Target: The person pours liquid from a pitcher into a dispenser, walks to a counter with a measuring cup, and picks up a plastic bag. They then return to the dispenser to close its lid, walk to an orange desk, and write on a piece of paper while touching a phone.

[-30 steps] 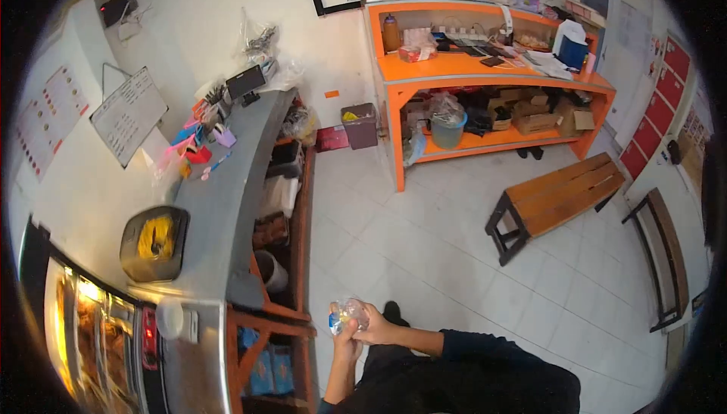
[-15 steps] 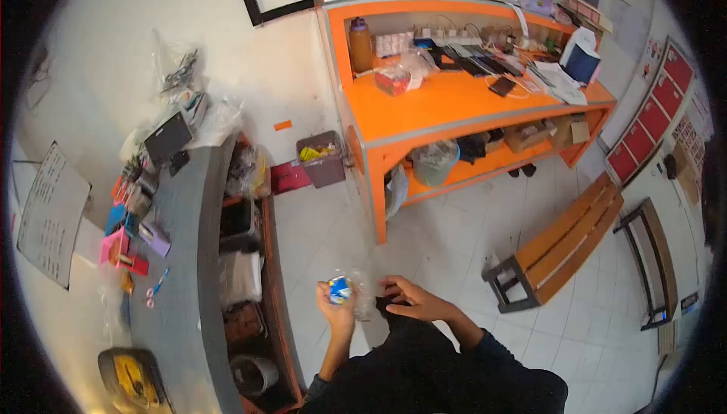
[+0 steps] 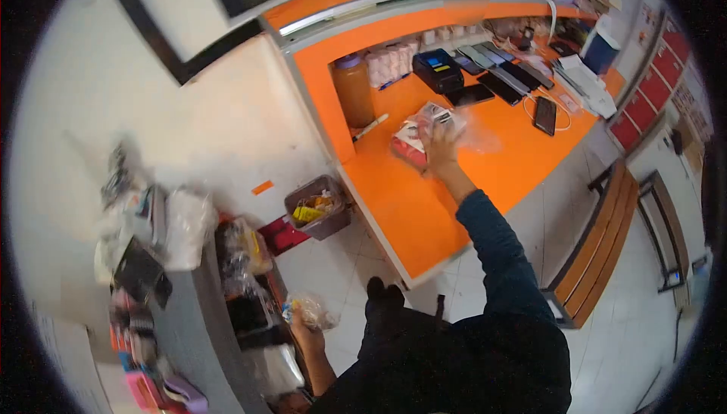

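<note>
Covering part of a clear bag (image 3: 478,138) and red-and-white packet (image 3: 410,145) on the orange tabletop (image 3: 409,225), the right hand (image 3: 445,149) lies above and right of frame centre, its grip unclear. Lower left of centre, the left hand (image 3: 304,335) holds a clear plastic bundle (image 3: 321,314), contents blurred.

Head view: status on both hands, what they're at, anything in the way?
Left hand holding crumpled clear plastic. Right hand on red-and-white package, orange counter; grip unclear. Nothing seen blocking either hand.
</note>
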A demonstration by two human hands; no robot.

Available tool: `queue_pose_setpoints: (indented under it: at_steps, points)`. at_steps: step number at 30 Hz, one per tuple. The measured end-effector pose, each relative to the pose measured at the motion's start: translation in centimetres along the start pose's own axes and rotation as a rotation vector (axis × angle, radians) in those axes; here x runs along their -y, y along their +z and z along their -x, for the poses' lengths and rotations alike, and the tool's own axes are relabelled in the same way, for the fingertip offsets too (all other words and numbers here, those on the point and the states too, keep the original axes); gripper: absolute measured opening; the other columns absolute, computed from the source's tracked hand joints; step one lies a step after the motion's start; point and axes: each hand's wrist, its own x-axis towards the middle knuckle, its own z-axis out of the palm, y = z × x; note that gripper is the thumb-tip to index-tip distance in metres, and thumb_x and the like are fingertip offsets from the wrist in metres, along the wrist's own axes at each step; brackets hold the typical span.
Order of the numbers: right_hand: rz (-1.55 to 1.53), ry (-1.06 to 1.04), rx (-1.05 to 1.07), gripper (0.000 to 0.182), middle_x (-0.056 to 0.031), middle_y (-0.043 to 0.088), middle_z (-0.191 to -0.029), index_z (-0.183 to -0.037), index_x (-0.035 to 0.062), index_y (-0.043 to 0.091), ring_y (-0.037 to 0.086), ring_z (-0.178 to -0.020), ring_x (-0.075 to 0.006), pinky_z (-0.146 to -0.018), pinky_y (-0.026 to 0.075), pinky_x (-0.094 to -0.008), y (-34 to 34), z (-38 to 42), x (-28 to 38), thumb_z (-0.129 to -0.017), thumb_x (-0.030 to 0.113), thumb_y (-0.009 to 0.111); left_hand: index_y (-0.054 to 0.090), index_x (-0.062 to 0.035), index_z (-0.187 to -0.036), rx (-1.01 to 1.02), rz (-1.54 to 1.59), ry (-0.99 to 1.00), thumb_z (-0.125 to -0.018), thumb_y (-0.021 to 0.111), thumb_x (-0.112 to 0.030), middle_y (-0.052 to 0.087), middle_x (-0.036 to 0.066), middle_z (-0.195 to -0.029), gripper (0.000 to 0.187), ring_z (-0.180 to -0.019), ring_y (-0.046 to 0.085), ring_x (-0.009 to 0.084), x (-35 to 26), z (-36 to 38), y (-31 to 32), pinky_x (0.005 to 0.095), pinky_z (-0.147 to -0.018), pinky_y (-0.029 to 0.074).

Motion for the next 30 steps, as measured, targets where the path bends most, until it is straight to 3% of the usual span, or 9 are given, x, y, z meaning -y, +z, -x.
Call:
queue_pose_setpoints:
  at_steps: [1, 5, 15, 18, 23, 25, 27, 28, 30]
  points:
    - [-0.312, 0.083, 0.307, 0.081, -0.0199, 0.028, -0.124, -0.123, 0.0193, 0.033, 0.025, -0.116, -0.0393, -0.087, 0.029, -0.0521, -0.8, 0.4, 0.1, -0.055, 0.039, 0.071, 0.047, -0.0032, -0.103, -0.068, 0.014, -0.032, -0.082, 0.049, -0.028, 0.053, 0.008, -0.095, 0.033, -0.084, 0.054, 0.0211, 0.0, -2.9, 0.9, 0.0318, -0.070, 0.045]
    - [-0.244, 0.026, 0.173, 0.084, -0.0168, 0.032, -0.121, -0.126, 0.0191, 0.029, 0.034, -0.104, -0.0338, -0.079, 0.035, -0.0455, 1.0, 1.2, 1.0, -0.056, 0.037, 0.071, 0.047, -0.0024, -0.104, 0.054, 0.003, -0.339, -0.080, 0.053, -0.023, 0.053, 0.008, -0.096, 0.032, -0.083, 0.055, 0.0205, -0.4, -15.5, 3.0, 0.0314, -0.068, 0.046]
    - [-0.449, 0.215, 0.051, 0.070, -0.0133, 0.044, -0.094, -0.111, 0.0099, 0.043, 0.046, -0.086, -0.0302, -0.070, 0.040, -0.0394, -0.3, 0.0, 1.9, -0.051, 0.029, 0.073, 0.044, -0.0034, -0.107, 0.297, -0.270, -0.295, -0.076, 0.058, -0.015, 0.051, 0.007, -0.100, 0.036, -0.089, 0.051, 0.0191, -4.8, -37.5, 12.0, 0.0319, -0.074, 0.044]
    - [-0.540, 0.356, 0.019, 0.067, -0.0130, 0.047, -0.088, -0.103, 0.0080, 0.047, 0.049, -0.080, -0.0311, -0.067, 0.041, -0.0395, -5.2, -0.3, 0.0, -0.046, 0.031, 0.076, 0.042, -0.0044, -0.110, 0.354, -0.235, -0.345, -0.075, 0.060, -0.016, 0.049, 0.007, -0.105, 0.042, -0.093, 0.050, 0.0198, -3.5, -39.5, 12.2, 0.0319, -0.075, 0.043]
    - [-0.582, 0.380, -0.088, 0.090, -0.0127, 0.046, -0.113, -0.117, 0.0027, 0.038, 0.047, -0.103, -0.0239, -0.085, 0.039, -0.0362, -18.4, -3.0, -5.2, -0.042, 0.029, 0.081, 0.042, -0.0051, -0.113, 0.424, -0.381, -0.377, -0.079, 0.057, -0.026, 0.048, 0.008, -0.107, 0.042, -0.096, 0.049, 0.0189, -1.5, -38.8, 12.5, 0.0305, -0.077, 0.043]
    - [-0.400, 0.454, -0.059, 0.088, -0.0125, 0.047, -0.112, -0.117, 0.0014, 0.038, 0.047, -0.101, -0.0233, -0.086, 0.037, -0.0348, -24.0, -5.6, -6.7, -0.042, 0.025, 0.079, 0.042, -0.0039, -0.112, 0.602, -0.515, -0.233, -0.081, 0.052, -0.032, 0.048, 0.009, -0.108, 0.043, -0.098, 0.048, 0.0193, -0.5, -38.8, 11.1, 0.0309, -0.079, 0.042]
    - [-0.164, 0.424, -0.039, 0.079, -0.0114, 0.047, -0.113, -0.119, 0.0015, 0.038, 0.047, -0.099, -0.0203, -0.084, 0.038, -0.0319, -28.4, -9.0, -7.6, -0.050, 0.021, 0.073, 0.044, -0.0017, -0.111, 0.649, -0.317, -0.402, -0.082, 0.049, -0.036, 0.049, 0.009, -0.108, 0.045, -0.099, 0.048, 0.0198, 1.1, -39.8, 10.1, 0.0320, -0.081, 0.042]
    - [-0.101, 0.361, -0.050, 0.079, -0.0115, 0.047, -0.113, -0.119, 0.0016, 0.038, 0.047, -0.100, -0.0206, -0.084, 0.038, -0.0322, -29.2, -11.4, -7.9, -0.051, 0.022, 0.072, 0.045, -0.0007, -0.110, 0.509, 0.028, -0.704, -0.082, 0.048, -0.036, 0.049, 0.010, -0.107, 0.045, -0.098, 0.049, 0.0200, 2.5, -41.0, 9.4, 0.0326, -0.081, 0.042]
    - [-0.059, 0.235, -0.047, 0.078, -0.0118, 0.047, -0.113, -0.119, 0.0017, 0.038, 0.047, -0.100, -0.0213, -0.084, 0.039, -0.0329, -28.7, -16.4, -7.7, -0.052, 0.024, 0.071, 0.046, -0.0008, -0.108, 0.286, -0.027, -0.726, -0.081, 0.048, -0.032, 0.050, 0.010, -0.106, 0.041, -0.097, 0.050, 0.0206, 5.3, -43.1, 6.9, 0.0334, -0.081, 0.043]
